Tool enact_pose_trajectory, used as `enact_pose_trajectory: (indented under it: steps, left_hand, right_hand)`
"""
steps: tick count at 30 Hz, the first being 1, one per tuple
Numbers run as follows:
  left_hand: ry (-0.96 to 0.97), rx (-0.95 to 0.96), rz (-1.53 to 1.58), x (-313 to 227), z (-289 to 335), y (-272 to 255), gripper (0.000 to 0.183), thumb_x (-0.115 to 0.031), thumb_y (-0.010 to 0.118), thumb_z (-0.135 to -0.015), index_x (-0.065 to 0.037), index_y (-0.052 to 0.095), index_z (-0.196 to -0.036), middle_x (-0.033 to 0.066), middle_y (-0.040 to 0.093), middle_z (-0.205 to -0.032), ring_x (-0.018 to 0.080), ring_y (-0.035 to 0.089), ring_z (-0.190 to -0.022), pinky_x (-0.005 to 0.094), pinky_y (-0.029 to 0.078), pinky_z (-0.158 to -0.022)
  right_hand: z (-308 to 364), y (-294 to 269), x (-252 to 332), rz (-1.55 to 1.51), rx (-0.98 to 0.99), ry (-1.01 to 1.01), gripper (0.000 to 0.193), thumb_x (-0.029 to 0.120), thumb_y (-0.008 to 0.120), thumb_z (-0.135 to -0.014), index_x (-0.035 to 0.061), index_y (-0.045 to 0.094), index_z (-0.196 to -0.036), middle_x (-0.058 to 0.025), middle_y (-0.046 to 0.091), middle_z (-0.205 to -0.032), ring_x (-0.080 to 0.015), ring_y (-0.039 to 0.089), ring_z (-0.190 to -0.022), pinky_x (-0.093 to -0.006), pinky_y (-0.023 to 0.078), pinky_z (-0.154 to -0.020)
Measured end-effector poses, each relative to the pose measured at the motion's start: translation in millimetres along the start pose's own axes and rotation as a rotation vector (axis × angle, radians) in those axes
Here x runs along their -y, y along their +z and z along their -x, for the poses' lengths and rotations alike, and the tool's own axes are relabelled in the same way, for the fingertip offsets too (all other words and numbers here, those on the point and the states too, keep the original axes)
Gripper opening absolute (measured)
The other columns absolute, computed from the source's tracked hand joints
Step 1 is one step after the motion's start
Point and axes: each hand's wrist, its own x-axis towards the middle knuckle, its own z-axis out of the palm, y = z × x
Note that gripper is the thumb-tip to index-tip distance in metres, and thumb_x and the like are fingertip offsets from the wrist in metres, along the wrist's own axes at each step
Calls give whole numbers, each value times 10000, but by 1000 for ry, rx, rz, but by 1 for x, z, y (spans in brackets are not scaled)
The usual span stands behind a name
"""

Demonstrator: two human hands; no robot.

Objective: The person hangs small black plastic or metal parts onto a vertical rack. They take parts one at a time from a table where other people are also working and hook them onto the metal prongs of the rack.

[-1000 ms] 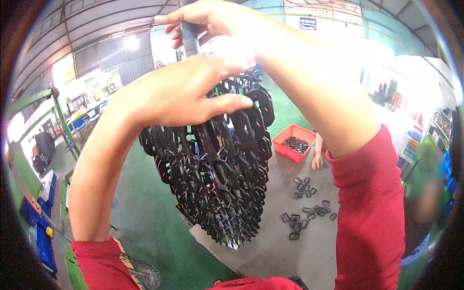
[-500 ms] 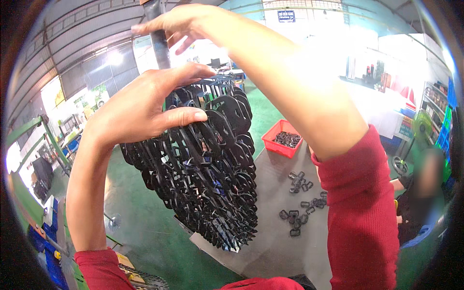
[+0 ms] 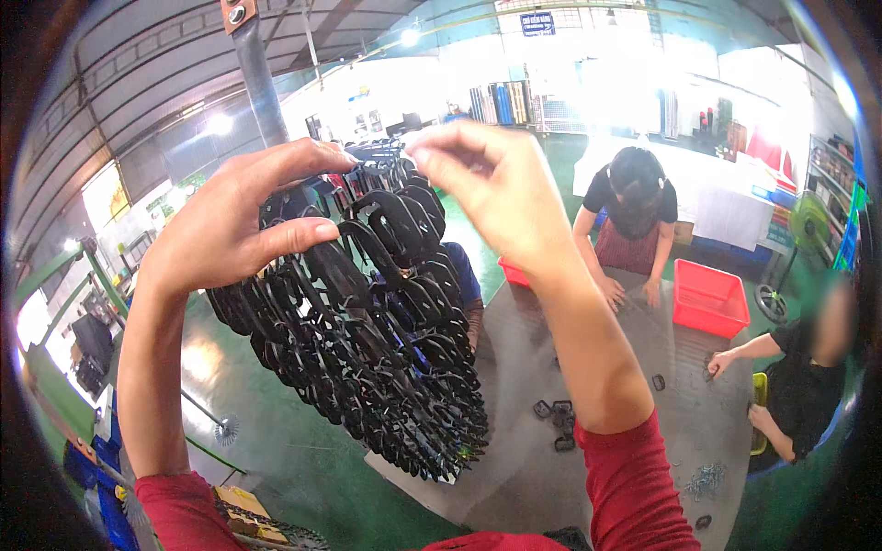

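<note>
A big hanging cluster of black plastic loop-shaped parts (image 3: 367, 358) dangles in front of me from a grey strap (image 3: 262, 87) that runs up out of view. My left hand (image 3: 230, 225) grips the upper left of the cluster, thumb pressed on one black part. At the top of the cluster my right hand (image 3: 487, 179) has its fingertips pinched together; what sits between them I cannot make out. Both of my sleeves are red.
A grey table (image 3: 597, 459) below holds loose black parts (image 3: 556, 422) and two red bins (image 3: 707, 298). A person in black (image 3: 634, 216) leans over its far side; another person (image 3: 808, 376) works at the right. Green floor lies to the left.
My right hand has come down from the strap to the top of the cluster. The view has shifted, so the people at the table show. My left hand keeps its grip.
</note>
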Motion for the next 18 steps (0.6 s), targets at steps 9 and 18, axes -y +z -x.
enact_pose_trajectory:
  steps: [9,18]
  left_hand:
    - [58,115,158,5,-4,-10,577,-342,649,-745,-33,447,-1188,161,381,-1281,272,397,-1183,381,329,-978]
    - [234,10,-104,9,-2,-2,506,-297,581,-770,-25,442,-1174,180,424,-1241,329,424,-1154,394,354,-941]
  right_hand:
    - [13,14,15,205,-60,118,180,172,591,-765,3,634,-813,-154,620,-700,-243,598,-638,-322,458,-614]
    - [7,6,9,211,-15,131,203,169,603,-793,-7,639,-888,-65,630,-779,-99,539,-640,-233,433,-619]
